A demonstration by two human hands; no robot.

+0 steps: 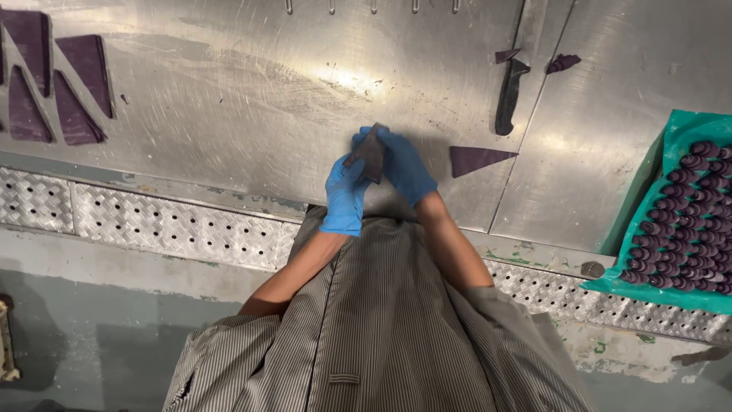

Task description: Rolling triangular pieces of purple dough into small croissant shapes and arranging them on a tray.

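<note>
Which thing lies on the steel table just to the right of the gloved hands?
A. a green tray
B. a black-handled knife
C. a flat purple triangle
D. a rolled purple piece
C: a flat purple triangle lies on the steel table just right of the right hand; the black-handled knife lies further up, the green tray far right.

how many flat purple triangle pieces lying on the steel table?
5. Four are grouped at the top-left; the leftmost runs off frame, so more may be hidden. One lies alone, right of the gloved hands. The piece held in the hands is not counted.
</note>
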